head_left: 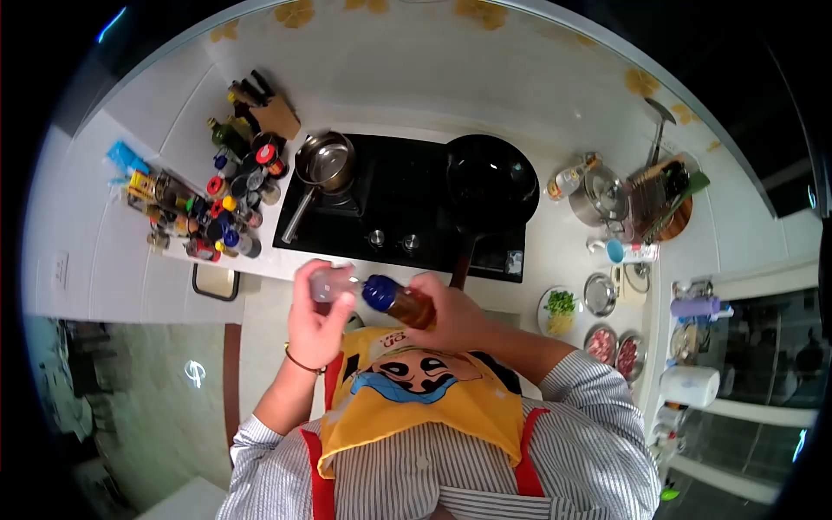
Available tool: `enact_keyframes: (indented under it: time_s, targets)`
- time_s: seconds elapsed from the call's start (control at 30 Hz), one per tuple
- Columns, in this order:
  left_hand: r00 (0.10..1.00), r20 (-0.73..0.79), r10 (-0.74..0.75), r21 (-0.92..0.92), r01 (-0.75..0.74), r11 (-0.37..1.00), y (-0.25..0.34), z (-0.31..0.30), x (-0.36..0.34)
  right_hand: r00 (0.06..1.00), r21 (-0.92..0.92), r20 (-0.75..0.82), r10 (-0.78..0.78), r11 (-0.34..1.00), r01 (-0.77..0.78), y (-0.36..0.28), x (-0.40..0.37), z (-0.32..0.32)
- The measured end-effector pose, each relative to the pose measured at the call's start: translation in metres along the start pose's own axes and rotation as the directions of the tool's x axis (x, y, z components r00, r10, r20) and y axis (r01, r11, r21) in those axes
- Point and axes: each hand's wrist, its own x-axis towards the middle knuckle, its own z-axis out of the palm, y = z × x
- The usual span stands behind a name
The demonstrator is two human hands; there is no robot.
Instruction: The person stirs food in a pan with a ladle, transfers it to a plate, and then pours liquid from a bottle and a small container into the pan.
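My left hand (314, 328) is closed around a small clear cup (329, 284) in front of the stove. Gripped in my right hand (452, 314) is a bottle (411, 308) of brown liquid with a dark blue top. The bottle lies tilted on its side, its blue end pointing left at the cup's mouth. A narrow gap seems to separate the two. Whether liquid runs between them I cannot make out. Both hands are above a yellow apron (485, 418) with a cartoon face.
Behind my hands, the black stove (399, 199) carries a small steel saucepan (328, 163) and a black wok (491, 182). Seasoning bottles (230, 221) crowd the left counter. To the right are a plate of chopped greens (562, 303), bowls of meat (601, 345) and a lidded steel pot (600, 195).
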Motion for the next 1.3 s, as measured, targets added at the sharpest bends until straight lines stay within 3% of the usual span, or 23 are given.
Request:
enact_keyframes:
  time_s: [0.07,0.17,0.23,0.3,0.33,0.37,0.43,0.5,0.57,0.7,0.77,0.9,0.97,1.0,1.03,1.07,1.1,1.17,1.23,1.3]
  targets:
    - [0.988,-0.151,0.043,0.033,-0.039,0.999,-0.007,-0.002,-0.003,0.997,-0.06,0.029,0.067,0.996,-0.066,0.017,-0.002,-0.038]
    - [0.964,-0.256,0.068,0.165,-0.026,0.986,-0.016,-0.015,-0.021,0.968,-0.418,-0.197,-0.153,0.907,0.058,0.054,0.008,-0.119]
    - [0.965,-0.254,0.061,0.273,0.011,0.962,-0.023,-0.018,-0.037,0.97,-0.533,-0.241,0.012,0.834,-0.143,0.064,0.016,-0.178]
    - [0.955,-0.298,0.003,0.196,0.058,0.979,-0.035,-0.017,-0.057,0.964,-0.764,-0.257,0.065,0.597,-0.244,0.067,0.024,-0.221]
    - [0.947,-0.315,-0.066,0.136,0.114,0.984,-0.039,-0.016,-0.067,0.95,-0.8,-0.255,0.181,0.512,-0.312,0.08,0.035,-0.239]
    - [0.935,-0.327,-0.136,0.075,0.17,0.983,-0.044,-0.015,-0.076,0.955,-0.81,-0.238,0.178,0.507,-0.296,0.095,0.048,-0.248]
    - [0.917,-0.373,-0.144,0.057,0.177,0.983,-0.05,-0.01,-0.092,0.945,-0.928,-0.049,0.325,0.334,-0.163,0.098,0.071,-0.25]
    - [0.899,-0.4,-0.178,0.035,0.209,0.977,-0.053,-0.007,-0.104,0.947,-0.922,-0.018,0.321,0.361,-0.14,0.108,0.098,-0.236]
    - [0.895,-0.4,-0.199,0.016,0.224,0.974,-0.049,-0.002,-0.109,0.994,-0.904,-0.069,0.081,0.416,-0.096,0.136,0.133,-0.228]
    - [0.89,-0.41,-0.201,0.03,0.234,0.972,-0.04,-0.005,-0.12,0.919,-0.882,-0.319,0.23,0.284,-0.377,0.144,0.163,-0.256]
    - [0.881,-0.427,-0.204,0.026,0.238,0.971,-0.042,-0.009,-0.125,0.869,-0.88,-0.295,0.398,0.242,-0.409,0.15,0.149,-0.272]
    - [0.866,-0.433,-0.25,-0.031,0.263,0.964,-0.048,-0.01,-0.117,0.912,-0.879,-0.14,0.385,0.377,-0.294,0.141,0.1,-0.261]
    - [0.879,-0.412,-0.239,-0.044,0.243,0.969,-0.042,-0.006,-0.104,0.855,-0.365,-0.235,0.462,0.773,-0.518,0.159,0.085,-0.253]
    - [0.891,-0.394,-0.226,-0.056,0.222,0.973,-0.04,-0.007,-0.097,0.851,-0.359,-0.243,0.466,0.772,-0.525,0.164,0.073,-0.246]
    - [0.896,-0.383,-0.225,-0.054,0.221,0.974,-0.041,-0.01,-0.089,0.852,-0.029,-0.266,0.451,0.88,-0.474,0.168,0.062,-0.236]
    - [0.912,-0.366,-0.184,-0.052,0.178,0.983,-0.044,-0.013,-0.079,0.848,0.302,-0.296,0.439,0.886,-0.353,0.173,0.049,-0.227]
    - [0.926,-0.35,-0.143,-0.052,0.133,0.99,-0.047,-0.017,-0.069,0.856,0.492,-0.268,0.443,0.826,-0.274,0.188,0.038,-0.216]
    - [0.941,-0.32,-0.109,-0.074,0.09,0.993,-0.047,-0.02,-0.042,0.868,0.637,-0.365,0.338,0.77,-0.032,0.177,0.023,-0.171]
    - [0.958,-0.277,-0.077,-0.093,0.053,0.994,-0.044,-0.022,-0.013,0.889,0.704,-0.385,0.248,0.701,0.109,0.133,0.014,-0.122]
    - [0.985,-0.16,0.057,-0.136,-0.079,0.988,-0.04,-0.022,0.014,0.899,0.668,-0.398,0.184,0.729,0.146,0.101,0.011,-0.071]
